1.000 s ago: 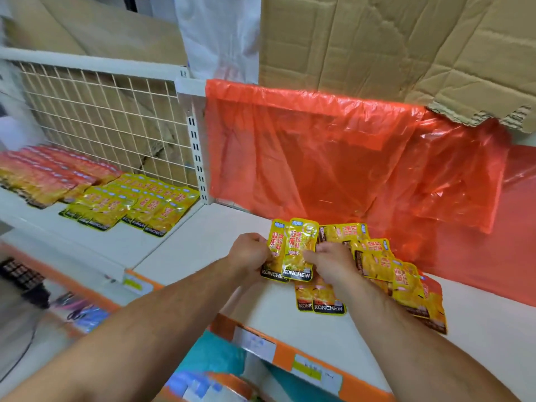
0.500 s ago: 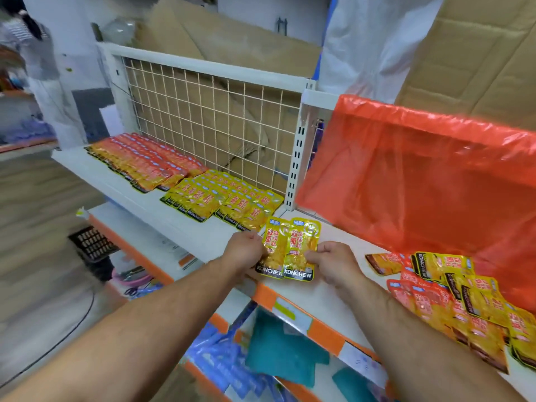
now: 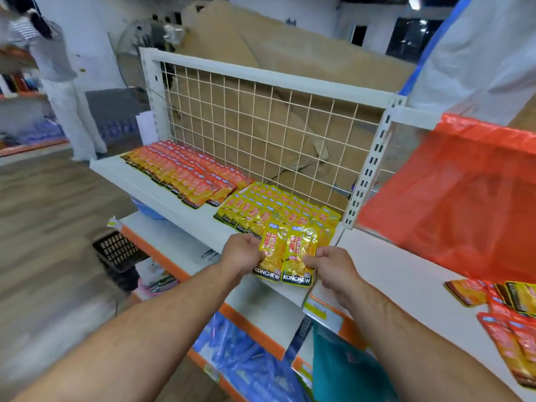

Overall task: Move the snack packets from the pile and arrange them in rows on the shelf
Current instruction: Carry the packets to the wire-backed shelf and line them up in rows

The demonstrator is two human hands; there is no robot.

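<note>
Pinching two glossy yellow foil snack packets (image 3: pixel 285 256), my left hand (image 3: pixel 240 255) and right hand (image 3: pixel 333 269) align them. Just behind lie matching yellow rows (image 3: pixel 255 206).

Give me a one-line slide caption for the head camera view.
Left hand and right hand hold two yellow packets over the white shelf beside the arranged rows.

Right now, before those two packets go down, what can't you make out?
Head view:
Pile: cut off by the right edge; count unknown.
Yellow rows: near end hidden behind the held packets, so the next gap is unseen.
Left hand and right hand: fingertips behind the packets are hidden.
Orange rows: print blurred, too small to read.
</note>
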